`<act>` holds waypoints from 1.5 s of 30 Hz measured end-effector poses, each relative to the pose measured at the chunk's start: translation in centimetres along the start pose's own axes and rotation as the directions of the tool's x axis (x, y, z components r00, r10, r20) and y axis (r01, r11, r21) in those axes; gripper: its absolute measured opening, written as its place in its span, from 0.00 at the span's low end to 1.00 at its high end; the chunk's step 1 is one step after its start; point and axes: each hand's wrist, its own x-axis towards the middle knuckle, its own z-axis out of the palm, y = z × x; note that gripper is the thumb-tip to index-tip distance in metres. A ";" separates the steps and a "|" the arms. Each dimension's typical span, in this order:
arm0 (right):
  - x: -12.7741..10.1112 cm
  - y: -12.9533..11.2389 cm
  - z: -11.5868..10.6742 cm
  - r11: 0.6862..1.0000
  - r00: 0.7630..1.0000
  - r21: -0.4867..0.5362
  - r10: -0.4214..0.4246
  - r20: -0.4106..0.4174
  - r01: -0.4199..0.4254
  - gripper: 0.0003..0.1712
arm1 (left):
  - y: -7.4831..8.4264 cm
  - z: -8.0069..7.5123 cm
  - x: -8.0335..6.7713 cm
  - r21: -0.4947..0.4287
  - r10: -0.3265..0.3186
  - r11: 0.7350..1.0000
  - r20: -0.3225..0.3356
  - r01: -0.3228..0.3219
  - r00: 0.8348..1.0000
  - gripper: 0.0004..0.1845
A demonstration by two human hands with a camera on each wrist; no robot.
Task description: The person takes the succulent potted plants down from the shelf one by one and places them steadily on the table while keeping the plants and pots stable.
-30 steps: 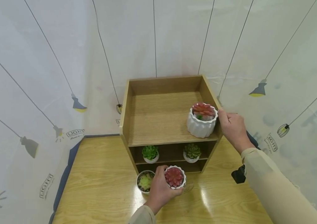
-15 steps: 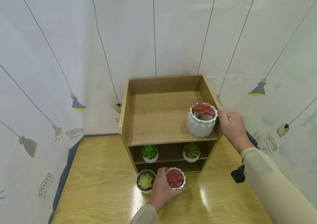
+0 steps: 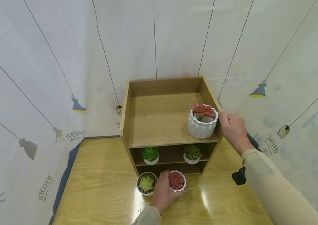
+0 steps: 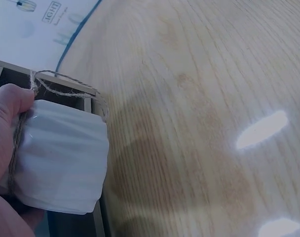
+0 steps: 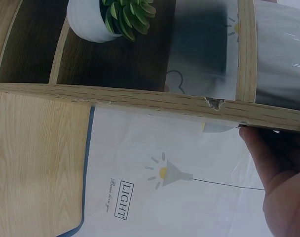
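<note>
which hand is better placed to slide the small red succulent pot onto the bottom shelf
Left. The left hand already grips the small red succulent pot just before the shelf unit; the right hand rests at its upper right side.

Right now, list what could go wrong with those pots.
The left hand grips the small white pot of red succulent close beside the yellow-green succulent pot; lifting may knock it. The right hand holds the large ribbed white pot near the wooden shelf's front edge; it might tip off.
</note>
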 end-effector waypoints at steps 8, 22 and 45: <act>-0.1 0.1 0.1 1.000 1.000 0.014 0.019 0.007 -0.019 0.36 | -0.4 0.7 0.0 0.031 -0.021 0.999 -0.027 0.022 0.999 0.47; -0.1 -0.1 0.0 0.999 0.999 0.012 0.037 0.010 -0.037 0.36 | -1.2 1.5 0.2 -0.016 -0.052 0.999 -0.017 0.051 0.999 0.47; 0.1 0.0 0.2 1.000 1.000 0.006 0.026 -0.007 -0.026 0.36 | -2.8 2.7 0.3 -0.009 -0.054 0.999 -0.035 0.053 0.998 0.49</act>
